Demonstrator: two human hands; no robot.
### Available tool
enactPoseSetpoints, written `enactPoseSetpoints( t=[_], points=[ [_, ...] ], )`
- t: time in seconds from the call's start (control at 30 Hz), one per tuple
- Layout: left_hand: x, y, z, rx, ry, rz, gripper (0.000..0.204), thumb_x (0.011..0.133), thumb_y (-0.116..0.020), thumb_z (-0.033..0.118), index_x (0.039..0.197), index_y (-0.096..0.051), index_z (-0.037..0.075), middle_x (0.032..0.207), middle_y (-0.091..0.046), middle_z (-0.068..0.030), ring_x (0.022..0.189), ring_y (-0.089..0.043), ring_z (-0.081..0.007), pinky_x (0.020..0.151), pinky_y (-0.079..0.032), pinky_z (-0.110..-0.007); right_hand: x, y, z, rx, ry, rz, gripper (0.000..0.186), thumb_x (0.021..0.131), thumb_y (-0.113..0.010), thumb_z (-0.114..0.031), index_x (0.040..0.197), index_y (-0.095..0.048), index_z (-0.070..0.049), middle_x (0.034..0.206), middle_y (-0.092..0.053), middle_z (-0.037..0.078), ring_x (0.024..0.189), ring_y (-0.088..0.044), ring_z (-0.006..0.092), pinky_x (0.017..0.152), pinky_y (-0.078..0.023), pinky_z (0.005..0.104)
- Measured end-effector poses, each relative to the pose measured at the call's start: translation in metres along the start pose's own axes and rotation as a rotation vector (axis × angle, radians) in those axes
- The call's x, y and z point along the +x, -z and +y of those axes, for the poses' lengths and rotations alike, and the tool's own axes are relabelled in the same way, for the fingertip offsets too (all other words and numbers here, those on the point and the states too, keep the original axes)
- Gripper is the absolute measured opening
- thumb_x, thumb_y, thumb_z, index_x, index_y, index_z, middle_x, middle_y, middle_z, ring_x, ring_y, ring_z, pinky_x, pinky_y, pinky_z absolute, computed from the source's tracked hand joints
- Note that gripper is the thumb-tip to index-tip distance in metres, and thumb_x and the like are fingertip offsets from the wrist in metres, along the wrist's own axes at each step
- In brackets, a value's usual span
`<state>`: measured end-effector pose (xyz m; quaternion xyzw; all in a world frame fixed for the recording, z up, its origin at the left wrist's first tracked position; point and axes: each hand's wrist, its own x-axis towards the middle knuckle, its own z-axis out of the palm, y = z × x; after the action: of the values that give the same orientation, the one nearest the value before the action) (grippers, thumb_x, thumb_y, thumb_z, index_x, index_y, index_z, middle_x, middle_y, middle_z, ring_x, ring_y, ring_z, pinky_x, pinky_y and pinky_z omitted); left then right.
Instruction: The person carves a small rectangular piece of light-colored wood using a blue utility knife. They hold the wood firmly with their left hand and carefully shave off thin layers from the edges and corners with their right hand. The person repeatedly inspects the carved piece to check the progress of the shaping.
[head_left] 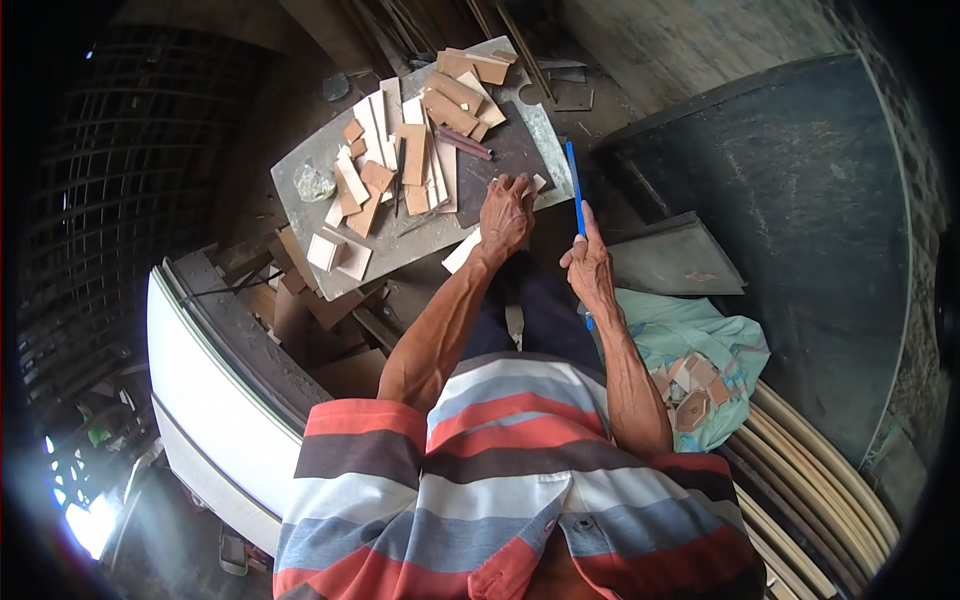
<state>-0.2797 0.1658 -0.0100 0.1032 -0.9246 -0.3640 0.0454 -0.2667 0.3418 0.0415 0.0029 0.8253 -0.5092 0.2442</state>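
Bright light (90, 525) glares below a dark latticed wall (125, 150).

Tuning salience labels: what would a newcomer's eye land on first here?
First, the bright blue slender tool in the right hand, beside the table's right edge. Then the brown and pale pieces scattered over the tabletop, and the boldly striped shirt filling the bottom centre.

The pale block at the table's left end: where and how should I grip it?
Probably by its left and right sides, from above: the pale block has an uncovered top and appears to stand higher than the flat pale piece on its right.
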Motion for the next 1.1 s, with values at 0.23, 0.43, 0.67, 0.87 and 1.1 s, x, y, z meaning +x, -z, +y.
enactPoseSetpoints(
  t=[0.23,0.43,0.67,0.87,1.1],
  points=[
    [0.03,-0.034,-0.013,0.048,-0.068,0.015,0.029,0.085,-0.061,0.016,0.114,-0.062,0.013,0.096,-0.049,-0.0153,0.094,-0.051,-0.0344,0.077,-0.044,-0.045,0.013,-0.023,0.025,-0.347,0.063,0.151,0.061,0.095,-0.036,-0.003,0.153,-0.025,-0.019,0.069,-0.062,0.019,0.063,-0.064,0.0314,0.072,-0.051,0.0432],
    [0.04,-0.051,-0.015,0.174,-0.207,0.013,0.036,0.083,-0.059,0.018,0.118,-0.061,0.01,0.099,-0.048,-0.0123,0.099,-0.047,-0.032,0.077,-0.04,-0.043,0.018,-0.028,0.015,-0.32,-0.02,0.193,0.062,0.094,-0.038,-0.002,0.152,-0.027,-0.021,0.094,-0.066,0.029,0.078,-0.064,0.0466,0.073,-0.051,0.0483],
    [0.044,-0.056,-0.014,0.139,-0.232,0.088,0.033,0.082,-0.061,0.015,0.115,-0.065,0.012,0.1,-0.052,-0.0107,0.095,-0.049,-0.0319,0.078,-0.041,-0.043,0.018,-0.036,0.018,-0.329,-0.053,0.2,0.059,0.096,-0.04,-0.004,0.151,-0.028,-0.022,0.102,-0.064,0.03,0.082,-0.063,0.0478,0.07,-0.049,0.0516],
    [0.045,-0.053,-0.009,0.129,-0.244,0.072,0.036,0.079,-0.062,0.013,0.115,-0.066,0.016,0.1,-0.054,-0.0076,0.097,-0.047,-0.0296,0.08,-0.039,-0.043,0.019,-0.038,0.016,-0.365,-0.164,0.132,0.063,0.095,-0.042,-0.003,0.152,-0.027,-0.024,0.099,-0.066,0.028,0.079,-0.063,0.0466,0.068,-0.049,0.0517],
    [0.05,-0.055,-0.013,0.142,-0.295,0.075,0.037,0.079,-0.059,0.017,0.116,-0.066,0.018,0.099,-0.054,-0.0066,0.095,-0.048,-0.0276,0.078,-0.036,-0.041,0.017,-0.041,0.013,-0.386,-0.093,0.172,0.065,0.093,-0.043,-0.001,0.152,-0.026,-0.023,0.099,-0.066,0.028,0.078,-0.063,0.046,0.068,-0.049,0.0516]
  ],
)
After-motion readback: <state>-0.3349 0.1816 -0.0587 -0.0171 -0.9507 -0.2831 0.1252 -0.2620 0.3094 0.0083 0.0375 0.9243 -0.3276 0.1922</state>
